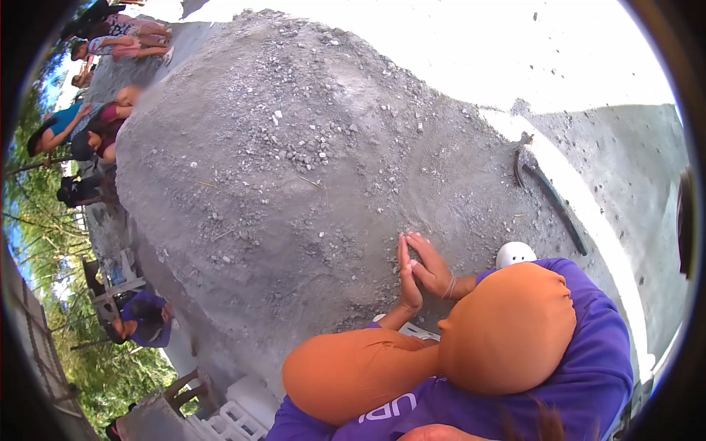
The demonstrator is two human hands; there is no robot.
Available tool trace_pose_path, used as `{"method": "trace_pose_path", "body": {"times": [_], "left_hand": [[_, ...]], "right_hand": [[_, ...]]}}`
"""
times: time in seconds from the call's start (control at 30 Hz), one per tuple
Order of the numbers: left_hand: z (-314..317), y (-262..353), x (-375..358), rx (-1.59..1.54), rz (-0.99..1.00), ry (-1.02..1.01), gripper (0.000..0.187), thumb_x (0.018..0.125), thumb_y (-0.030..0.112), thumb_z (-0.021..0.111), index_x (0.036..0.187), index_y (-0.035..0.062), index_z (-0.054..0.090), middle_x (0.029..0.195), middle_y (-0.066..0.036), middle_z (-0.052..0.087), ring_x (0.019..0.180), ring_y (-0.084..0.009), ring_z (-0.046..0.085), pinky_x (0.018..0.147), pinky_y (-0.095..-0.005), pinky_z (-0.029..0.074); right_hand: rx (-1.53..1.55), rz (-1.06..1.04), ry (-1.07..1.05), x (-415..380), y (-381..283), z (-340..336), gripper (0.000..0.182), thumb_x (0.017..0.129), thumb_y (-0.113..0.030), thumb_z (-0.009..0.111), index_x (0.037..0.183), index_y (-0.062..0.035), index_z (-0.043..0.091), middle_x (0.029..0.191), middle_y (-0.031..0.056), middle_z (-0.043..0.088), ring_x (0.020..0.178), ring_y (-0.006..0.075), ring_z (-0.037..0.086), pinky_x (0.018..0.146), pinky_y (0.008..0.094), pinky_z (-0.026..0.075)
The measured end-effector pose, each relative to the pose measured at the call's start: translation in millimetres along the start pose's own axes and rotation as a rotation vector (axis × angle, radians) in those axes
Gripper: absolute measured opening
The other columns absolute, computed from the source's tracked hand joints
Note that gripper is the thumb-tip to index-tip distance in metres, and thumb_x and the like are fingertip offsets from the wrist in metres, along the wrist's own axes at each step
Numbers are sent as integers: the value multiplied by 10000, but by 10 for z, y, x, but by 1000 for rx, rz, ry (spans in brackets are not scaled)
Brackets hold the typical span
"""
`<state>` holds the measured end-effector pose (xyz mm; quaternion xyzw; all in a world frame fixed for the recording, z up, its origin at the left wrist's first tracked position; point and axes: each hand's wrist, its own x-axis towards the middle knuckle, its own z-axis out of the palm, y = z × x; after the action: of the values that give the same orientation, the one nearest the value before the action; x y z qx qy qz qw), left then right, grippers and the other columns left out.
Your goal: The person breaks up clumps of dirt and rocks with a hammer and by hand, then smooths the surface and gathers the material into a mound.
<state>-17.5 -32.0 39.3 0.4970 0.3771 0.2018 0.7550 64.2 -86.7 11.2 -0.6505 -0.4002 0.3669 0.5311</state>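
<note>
My left hand [407,283] and my right hand [432,270] meet palm to palm in front of my knees. Their fingers are stretched out, and no object shows between them. Two thin bands circle my right wrist. Just beyond my fingertips rises a large mound of grey gravelly sand [294,169], scattered with small pale stones. To the right on the sand lies a tool with a curved metal head and a long dark handle [560,209], apart from both hands. My orange-covered knees [507,327] hide part of my forearms.
One white shoe with holes [516,254] stands right of my hands; another is partly hidden behind my knees. Several people stand at the mound's far left, and a person in purple [151,320] is lower left. White plastic seating [235,422] is at the bottom. Bright sunlit ground [515,51] lies beyond.
</note>
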Motion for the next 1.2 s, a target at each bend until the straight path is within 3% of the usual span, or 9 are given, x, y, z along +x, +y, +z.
{"method": "trace_pose_path", "body": {"times": [0.23, 0.3, 0.37, 0.43, 0.57, 0.7, 0.83, 1.03, 1.2], "left_hand": [[-45, 219, 116, -184, -129, 77, 783, 930, 555, 228, 1530, 52, 202, 1578, -152, 190, 1440, -291, 247, 1168, -393, 207], [-123, 423, 314, -503, -120, 315, 794, 927, 532, 236, 1528, 14, 193, 1597, -132, 183, 1475, -292, 163, 1192, -418, 139], [-360, 1075, 574, -537, 221, 267, 882, 888, 658, 243, 1512, 35, 235, 1561, -177, 191, 1444, -304, 204, 1173, -469, 159], [-514, 1838, 695, -191, 716, 468, 927, 883, 668, 241, 1539, 26, 110, 1613, -152, 48, 1495, -285, -12, 1196, -467, -47], [-1021, 2223, 696, -79, 844, 635, 849, 914, 583, 227, 1542, 26, 96, 1625, -122, 34, 1496, -298, -75, 1191, -453, -99], [-1096, 1537, 639, -73, 561, 762, 798, 928, 536, 207, 1536, 21, 155, 1618, -135, 99, 1500, -301, -24, 1189, -451, -83], [-1167, 617, 518, 175, 411, 589, 725, 953, 453, 249, 1522, 7, 203, 1611, -139, 141, 1499, -302, 36, 1196, -462, 14], [-893, 369, 397, 879, 408, 83, 721, 948, 547, 320, 1444, 31, 400, 1543, -177, 304, 1459, -409, 164, 1182, -509, 112], [-903, 147, 524, 1009, 418, -61, 831, 928, 637, 341, 1493, 29, 297, 1518, -181, 353, 1446, -413, 212, 1172, -544, 116]], "right_hand": [[283, 504, 179, 452, -251, 368, 518, 940, -277, 487, 1356, 30, 469, 1479, 187, 408, 1394, 312, 343, 1162, 403, 230], [668, 798, -66, 1035, -773, 115, 551, 953, -333, 453, 1399, -11, 467, 1518, 192, 358, 1421, 304, 309, 1163, 414, 225], [1332, 640, -239, 1544, -987, 54, 741, 957, -462, 431, 1505, 3, 248, 1610, 153, 143, 1494, 251, 103, 1202, 413, 60], [1317, 296, -248, 1791, -1533, -300, 684, 995, -437, 403, 1501, 3, 269, 1584, 97, 249, 1444, 232, 267, 1203, 355, 142], [638, 57, 2, 1985, -937, -843, 550, 1010, -370, 428, 1443, -31, 423, 1502, 100, 415, 1401, 212, 354, 1176, 348, 231], [-350, 29, 406, 1734, 283, -1423, 546, 984, -381, 456, 1370, 3, 494, 1447, 230, 437, 1362, 349, 396, 1126, 441, 296], [-792, -55, 435, 1230, 654, -1566, 556, 989, -369, 447, 1394, 12, 440, 1487, 237, 366, 1392, 393, 325, 1147, 462, 257], [-795, -335, -305, 668, 198, -900, 586, 964, -327, 490, 1442, -11, 368, 1522, 203, 314, 1431, 391, 256, 1181, 472, 198], [-541, -530, -695, 351, -107, -628, 675, 893, -400, 586, 1440, -57, 390, 1528, 156, 325, 1435, 377, 261, 1173, 544, 184]]}}
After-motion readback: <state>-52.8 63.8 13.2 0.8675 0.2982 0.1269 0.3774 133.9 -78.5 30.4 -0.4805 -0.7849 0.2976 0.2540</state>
